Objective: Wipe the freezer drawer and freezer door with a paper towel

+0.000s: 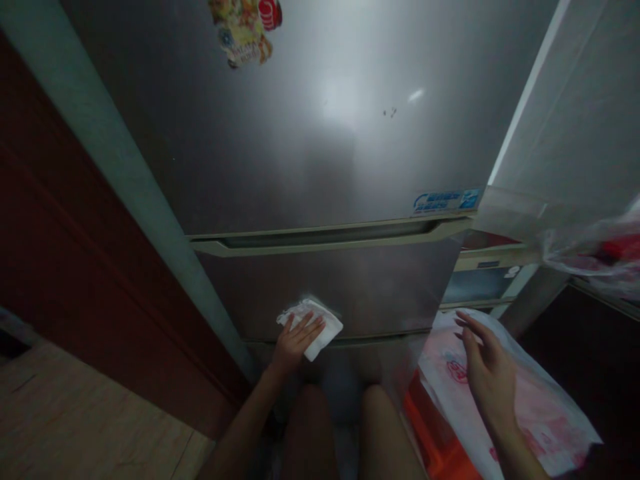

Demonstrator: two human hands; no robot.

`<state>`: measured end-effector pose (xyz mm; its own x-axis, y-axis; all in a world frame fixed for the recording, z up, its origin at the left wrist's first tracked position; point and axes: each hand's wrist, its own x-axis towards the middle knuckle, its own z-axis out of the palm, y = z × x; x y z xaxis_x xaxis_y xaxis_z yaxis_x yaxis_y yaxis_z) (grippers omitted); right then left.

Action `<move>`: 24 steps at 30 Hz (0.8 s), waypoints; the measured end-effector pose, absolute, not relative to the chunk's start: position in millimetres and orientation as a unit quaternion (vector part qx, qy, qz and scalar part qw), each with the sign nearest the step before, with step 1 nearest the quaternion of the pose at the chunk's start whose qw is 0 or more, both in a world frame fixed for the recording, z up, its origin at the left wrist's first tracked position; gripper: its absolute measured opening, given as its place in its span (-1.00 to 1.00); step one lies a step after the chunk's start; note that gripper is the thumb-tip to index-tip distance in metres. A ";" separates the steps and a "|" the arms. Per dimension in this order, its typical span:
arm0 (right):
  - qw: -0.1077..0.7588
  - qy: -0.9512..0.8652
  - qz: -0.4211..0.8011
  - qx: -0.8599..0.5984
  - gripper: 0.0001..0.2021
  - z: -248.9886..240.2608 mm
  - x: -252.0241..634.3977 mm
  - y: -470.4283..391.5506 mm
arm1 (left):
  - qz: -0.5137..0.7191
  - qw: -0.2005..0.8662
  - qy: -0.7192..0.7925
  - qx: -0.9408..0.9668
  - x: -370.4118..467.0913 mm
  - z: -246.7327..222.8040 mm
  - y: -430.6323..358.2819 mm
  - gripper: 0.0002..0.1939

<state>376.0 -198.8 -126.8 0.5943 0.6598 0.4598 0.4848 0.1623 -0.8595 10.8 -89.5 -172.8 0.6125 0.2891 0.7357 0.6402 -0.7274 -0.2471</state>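
My left hand (299, 339) holds a folded white cloth (325, 333) pressed against the middle door (385, 287) of a grey metallic refrigerator. Its fingers lie across the cloth, whose upper left edge is crumpled; whether it is fabric or paper I cannot make out. To the right, my right hand (493, 377) is raised with its fingers apart and nothing in them. Behind that hand is a white plastic bag (540, 380) with red print. A recessed handle (325, 243) runs between the refrigerator's upper door (240, 147) and the middle one.
An orange container (435, 433) stands beside the bag, close to my knees (377, 427). A dark red door frame (125, 253) borders the left side. Clear plastic with something red (620, 250) juts in at right. Magnets (245, 30) sit on the upper door.
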 end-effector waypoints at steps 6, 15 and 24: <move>0.626 -0.452 0.084 -0.630 -0.50 -136.4 373.6 -177.9 | -0.464 0.181 -0.398 -0.770 -66.6 -197.4 -100.9 -0.49; 0.632 -0.441 0.091 -0.631 -0.41 -147.0 370.0 -157.6 | -0.715 -0.016 -0.562 -0.415 -43.0 -215.6 -95.0 -0.41; 0.635 -0.444 0.085 -0.626 -0.35 -145.5 360.4 -146.8 | -0.733 -0.081 -0.526 -0.423 60.7 -237.1 -110.5 -0.39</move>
